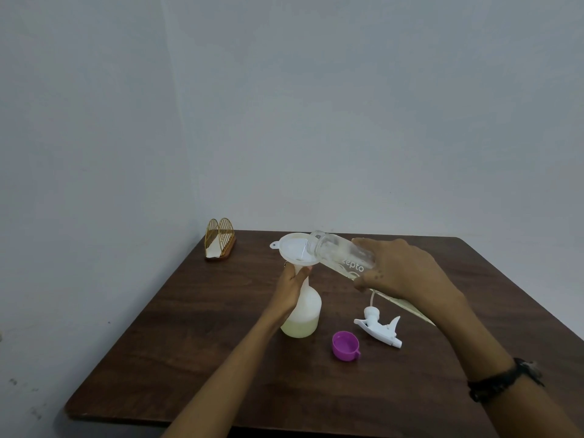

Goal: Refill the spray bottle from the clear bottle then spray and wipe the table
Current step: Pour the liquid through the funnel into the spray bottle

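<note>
A white spray bottle [306, 314] without its head stands mid-table, pale yellowish liquid in its lower part. A white funnel [295, 248] sits in its neck. My left hand [292, 286] grips the neck just under the funnel. My right hand [401, 273] holds the clear bottle [338, 252] tilted nearly flat, its open mouth over the funnel bowl. The white trigger spray head [380, 328] lies on the table to the right, its tube pointing back. A purple cap [345, 346] lies open side up near it.
The dark wooden table [196, 358] stands in a corner of grey walls. A golden wire napkin holder [219, 240] with white paper sits at the far left corner. A black watch is on my right wrist.
</note>
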{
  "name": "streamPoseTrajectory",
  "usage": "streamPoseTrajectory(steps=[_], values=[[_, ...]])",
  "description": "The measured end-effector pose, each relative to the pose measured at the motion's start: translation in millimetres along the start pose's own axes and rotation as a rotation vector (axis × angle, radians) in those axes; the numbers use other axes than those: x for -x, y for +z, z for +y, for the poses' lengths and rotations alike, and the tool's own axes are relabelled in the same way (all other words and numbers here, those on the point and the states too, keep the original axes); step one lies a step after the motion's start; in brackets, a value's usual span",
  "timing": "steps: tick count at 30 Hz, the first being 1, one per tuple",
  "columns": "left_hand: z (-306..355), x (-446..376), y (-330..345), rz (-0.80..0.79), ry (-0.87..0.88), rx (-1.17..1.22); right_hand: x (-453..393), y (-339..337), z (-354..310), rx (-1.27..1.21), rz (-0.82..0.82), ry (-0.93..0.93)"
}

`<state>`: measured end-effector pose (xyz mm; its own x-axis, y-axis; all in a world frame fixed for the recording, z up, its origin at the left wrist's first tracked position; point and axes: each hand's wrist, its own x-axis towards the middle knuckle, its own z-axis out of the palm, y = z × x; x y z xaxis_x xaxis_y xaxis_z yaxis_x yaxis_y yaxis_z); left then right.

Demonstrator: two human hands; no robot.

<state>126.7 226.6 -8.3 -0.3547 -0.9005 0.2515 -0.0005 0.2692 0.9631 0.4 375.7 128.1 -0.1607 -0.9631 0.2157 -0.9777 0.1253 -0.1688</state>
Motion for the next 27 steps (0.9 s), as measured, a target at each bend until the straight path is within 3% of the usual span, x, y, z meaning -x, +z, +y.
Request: streamPoseTrajectory(steps=[12, 19, 27], values=[[-2.8, -1.3, -0.1, 0.005, 0.010, 0.015, 7.4, 21.1, 10.3, -0.151, 0.011, 0.023], [-5.3, -1.6, -1.7, 0.006, 0.004, -0.008, 8.8, 53.9, 21.4, -0.431, -0.023, 0.020], [-3.7, 0.4, -4.4, -0.003, 0.004, -0.035, 12.2, 68.4, 14.5, -0.726, 0.124, 0.016]])
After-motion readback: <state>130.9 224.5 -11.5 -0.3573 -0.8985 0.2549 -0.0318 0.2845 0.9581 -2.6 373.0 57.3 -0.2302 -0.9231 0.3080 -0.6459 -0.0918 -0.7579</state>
